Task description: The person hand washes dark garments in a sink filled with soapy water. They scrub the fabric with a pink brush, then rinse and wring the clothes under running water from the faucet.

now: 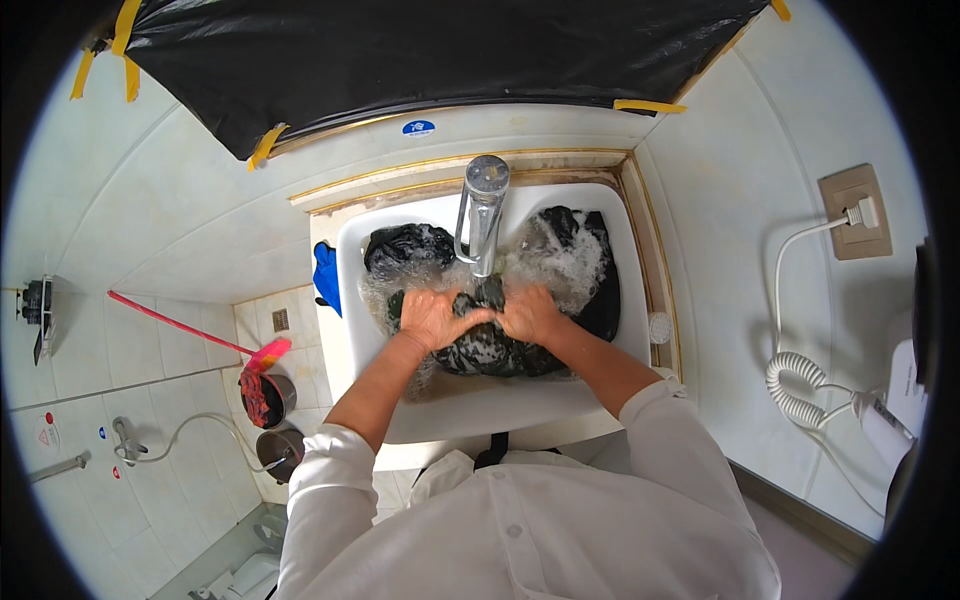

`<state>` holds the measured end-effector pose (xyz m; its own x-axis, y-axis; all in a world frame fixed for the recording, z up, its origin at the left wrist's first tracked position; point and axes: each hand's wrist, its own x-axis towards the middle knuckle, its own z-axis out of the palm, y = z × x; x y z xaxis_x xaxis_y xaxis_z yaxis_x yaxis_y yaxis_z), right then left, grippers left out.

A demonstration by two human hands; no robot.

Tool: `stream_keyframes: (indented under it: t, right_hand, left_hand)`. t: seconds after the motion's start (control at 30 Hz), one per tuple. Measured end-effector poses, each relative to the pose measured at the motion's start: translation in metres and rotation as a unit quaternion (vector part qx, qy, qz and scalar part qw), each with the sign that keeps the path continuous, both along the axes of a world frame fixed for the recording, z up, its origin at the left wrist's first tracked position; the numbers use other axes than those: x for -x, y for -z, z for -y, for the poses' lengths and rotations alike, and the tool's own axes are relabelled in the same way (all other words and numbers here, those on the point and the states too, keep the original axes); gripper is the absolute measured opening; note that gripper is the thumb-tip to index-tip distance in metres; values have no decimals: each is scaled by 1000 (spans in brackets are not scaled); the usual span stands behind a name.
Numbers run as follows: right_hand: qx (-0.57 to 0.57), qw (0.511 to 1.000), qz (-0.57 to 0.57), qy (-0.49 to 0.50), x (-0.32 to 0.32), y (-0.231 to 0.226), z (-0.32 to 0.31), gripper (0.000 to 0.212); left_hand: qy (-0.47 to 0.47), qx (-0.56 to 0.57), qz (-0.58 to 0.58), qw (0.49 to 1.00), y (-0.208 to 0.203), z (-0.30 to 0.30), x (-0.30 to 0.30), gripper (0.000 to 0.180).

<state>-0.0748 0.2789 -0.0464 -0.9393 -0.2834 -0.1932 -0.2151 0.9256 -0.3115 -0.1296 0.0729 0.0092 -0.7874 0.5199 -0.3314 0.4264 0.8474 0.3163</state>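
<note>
A dark, wet cloth, perhaps a garment, lies bunched in the soapy water of a white sink. Directly below the chrome tap, my left hand and my right hand are side by side, thumbs pointing inward and nearly touching. Both are closed on the cloth, a fold of which rises between them. Their fingertips are partly hidden by the fabric and water. More dark fabric spreads to the sink's far left and along its right side, with white foam over it.
A blue glove-like item lies on the counter left of the sink. A small round white object is at the right. Lower left stand two buckets, a pink-handled broom and a hose. A corded hair dryer hangs at right.
</note>
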Motion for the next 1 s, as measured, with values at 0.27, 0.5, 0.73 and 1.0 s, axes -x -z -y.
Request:
stream_keyframes:
  t: [0.27, 0.5, 0.73, 1.0]
  right_hand:
    - [157, 977, 112, 96, 57, -38, -4, 42]
    - [246, 968, -42, -23, -23, -82, -23, 38]
    - [-13, 949, -113, 295, 3, -25, -63, 77]
    - [346, 880, 29, 324, 11, -60, -62, 50]
  left_hand:
    - [-56, -61, -32, 996, -4, -5, 16, 80]
    - [-52, -151, 10, 987, -24, 12, -27, 62]
    - [-2, -233, -129, 964, -41, 27, -97, 44]
    - [-8, -231, -110, 967, -45, 44, -112, 38]
